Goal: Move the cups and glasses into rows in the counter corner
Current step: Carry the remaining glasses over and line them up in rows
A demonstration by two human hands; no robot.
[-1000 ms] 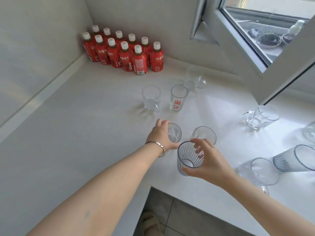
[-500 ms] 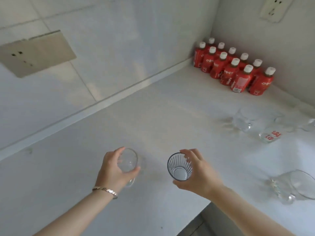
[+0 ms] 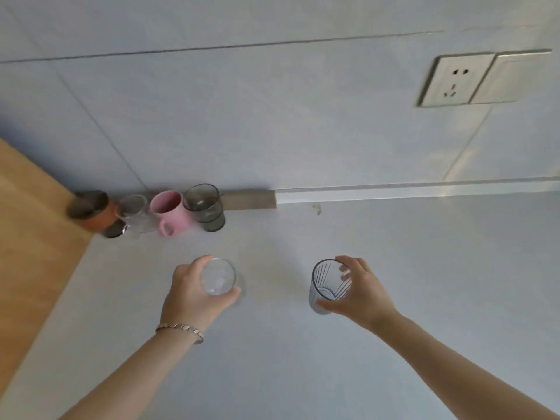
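Glasses are in both hands above a pale counter [image 3: 394, 344]: the left hand [image 3: 194, 294] curls around a small clear glass [image 3: 218, 280], thumb on its near side and fingers wrapped over the far rim, while the right hand [image 3: 360, 294] grips a taller ribbed glass [image 3: 328, 284] from its right side, thumb under the base end and fingers on the rim. Both glasses stand roughly upright with their mouths up toward the camera, the ribbed one leaning slightly left. Ahead of the left hand and off to its left, a row of cups lines the wall: a brown cup [image 3: 91, 212], a clear mug [image 3: 136, 216], a pink mug [image 3: 169, 212] with its handle toward the hands, and a smoky glass [image 3: 206, 207]. A wall socket [image 3: 457, 80] sits high beyond the right hand. Half a second ago the red bottles and scattered glasses filled the right of the view; now the view has swung to this corner, the grips unchanged.
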